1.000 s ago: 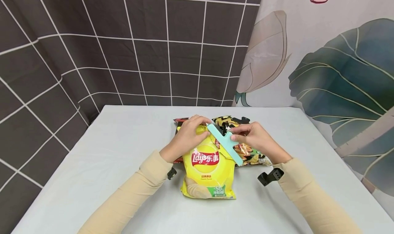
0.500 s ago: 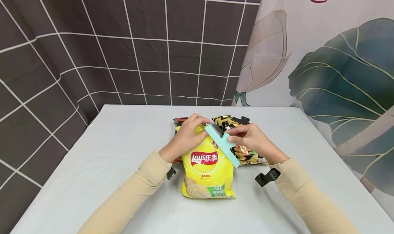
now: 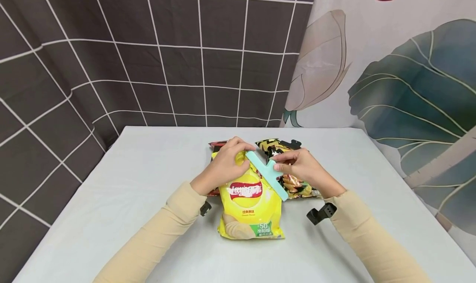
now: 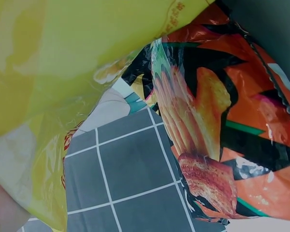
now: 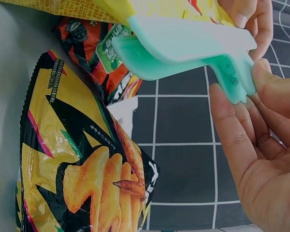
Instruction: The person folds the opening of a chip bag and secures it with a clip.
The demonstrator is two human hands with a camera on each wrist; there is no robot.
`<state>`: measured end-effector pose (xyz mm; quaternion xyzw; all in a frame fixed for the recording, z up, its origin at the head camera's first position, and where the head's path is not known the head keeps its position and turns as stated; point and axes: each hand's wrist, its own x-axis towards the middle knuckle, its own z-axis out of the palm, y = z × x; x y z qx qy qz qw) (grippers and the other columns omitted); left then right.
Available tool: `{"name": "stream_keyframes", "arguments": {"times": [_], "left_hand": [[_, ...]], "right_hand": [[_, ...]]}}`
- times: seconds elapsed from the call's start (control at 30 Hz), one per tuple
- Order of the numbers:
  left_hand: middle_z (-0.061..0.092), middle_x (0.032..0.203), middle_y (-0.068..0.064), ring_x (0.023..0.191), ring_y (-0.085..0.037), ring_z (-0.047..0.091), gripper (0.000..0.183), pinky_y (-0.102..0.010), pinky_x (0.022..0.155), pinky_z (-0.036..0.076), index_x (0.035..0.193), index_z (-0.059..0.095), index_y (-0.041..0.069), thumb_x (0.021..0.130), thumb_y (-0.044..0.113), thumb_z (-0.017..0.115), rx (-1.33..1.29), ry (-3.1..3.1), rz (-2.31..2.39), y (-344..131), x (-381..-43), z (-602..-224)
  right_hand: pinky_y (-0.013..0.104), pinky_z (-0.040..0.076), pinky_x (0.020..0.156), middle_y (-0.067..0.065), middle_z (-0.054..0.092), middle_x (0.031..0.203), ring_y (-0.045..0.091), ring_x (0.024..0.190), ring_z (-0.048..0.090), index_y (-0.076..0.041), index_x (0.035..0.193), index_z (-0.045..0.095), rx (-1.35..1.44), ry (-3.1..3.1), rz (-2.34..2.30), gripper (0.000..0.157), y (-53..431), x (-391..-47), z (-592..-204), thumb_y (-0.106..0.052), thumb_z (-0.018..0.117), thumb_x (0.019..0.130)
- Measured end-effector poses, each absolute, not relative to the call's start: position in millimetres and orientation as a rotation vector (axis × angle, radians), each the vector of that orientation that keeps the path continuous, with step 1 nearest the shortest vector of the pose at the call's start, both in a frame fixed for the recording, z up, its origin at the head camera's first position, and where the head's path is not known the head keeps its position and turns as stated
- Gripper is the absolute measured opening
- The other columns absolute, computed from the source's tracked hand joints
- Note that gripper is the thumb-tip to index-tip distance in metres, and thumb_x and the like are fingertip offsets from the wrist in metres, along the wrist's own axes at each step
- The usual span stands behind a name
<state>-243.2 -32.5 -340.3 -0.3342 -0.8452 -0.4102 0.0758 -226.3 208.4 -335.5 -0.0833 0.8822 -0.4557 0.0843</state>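
A yellow Lay's chip bag (image 3: 247, 210) stands at the middle of the table, front towards me. My left hand (image 3: 229, 164) grips its top left, thumb in front. My right hand (image 3: 299, 166) pinches the handle of a mint-green bag clip (image 3: 273, 181) between thumb and fingers. That clip lies slantwise across the bag's folded top right corner. In the right wrist view, the clip's two long bars (image 5: 145, 65) gape apart at the far end, with yellow film along the upper bar. Left fingers (image 5: 263, 26) show at the clip's other end.
Behind the yellow bag, on the right, is a black and gold snack bag (image 5: 82, 159) with a black clip (image 3: 291, 144) at its top. A red-orange snack bag (image 4: 261, 159) is behind on the left. All rest on a white table (image 3: 160, 163), with a dark gridded cloth (image 3: 178, 64) beyond.
My right hand and the mint-green clip have shifted slightly left, closer over the bag's top corner. My left hand keeps its grip with little movement.
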Motion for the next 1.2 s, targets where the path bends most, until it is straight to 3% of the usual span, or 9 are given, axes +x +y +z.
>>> {"name": "stream_keyframes", "arguments": {"times": [0.23, 0.5, 0.73, 1.2], "left_hand": [[0.057, 0.11, -0.002, 0.104, -0.015, 0.05, 0.029, -0.034, 0.088, 0.049, 0.117, 0.066, 0.011, 0.088, 0.014, 0.064, -1.023, -2.551, -1.206, -32, -243, -342], [0.057, 0.112, -0.001, 0.105, -0.014, 0.05, 0.03, -0.033, 0.087, 0.048, 0.119, 0.066, 0.011, 0.089, 0.011, 0.061, -1.047, -2.54, -1.207, -29, -243, -340], [0.059, 0.113, -0.003, 0.106, -0.017, 0.051, 0.027, -0.034, 0.088, 0.046, 0.116, 0.068, 0.009, 0.089, 0.008, 0.062, -1.054, -2.549, -1.201, -27, -241, -339], [0.06, 0.112, -0.002, 0.103, -0.016, 0.053, 0.026, -0.026, 0.081, 0.052, 0.115, 0.068, 0.01, 0.09, 0.01, 0.062, -1.029, -2.604, -1.183, -27, -241, -341]], "right_hand": [[0.039, 0.058, 0.073, 0.015, 0.067, 0.101, 0.029, 0.081, 0.068, 0.001, 0.117, 0.067, -0.284, 2.613, -1.392, 0.031, 207, -227, -336, -0.011, 0.068, 0.088], [0.037, 0.059, 0.072, 0.019, 0.067, 0.102, 0.03, 0.079, 0.071, 0.005, 0.117, 0.066, -0.348, 2.59, -1.421, 0.033, 206, -227, -332, -0.009, 0.069, 0.088], [0.043, 0.058, 0.076, 0.022, 0.064, 0.108, 0.039, 0.085, 0.07, 0.005, 0.121, 0.063, -0.371, 2.48, -1.488, 0.035, 202, -228, -335, -0.008, 0.067, 0.089], [0.042, 0.057, 0.083, 0.019, 0.064, 0.111, 0.031, 0.091, 0.068, 0.002, 0.13, 0.056, -0.318, 2.42, -1.479, 0.046, 204, -226, -344, -0.022, 0.065, 0.092]]}}
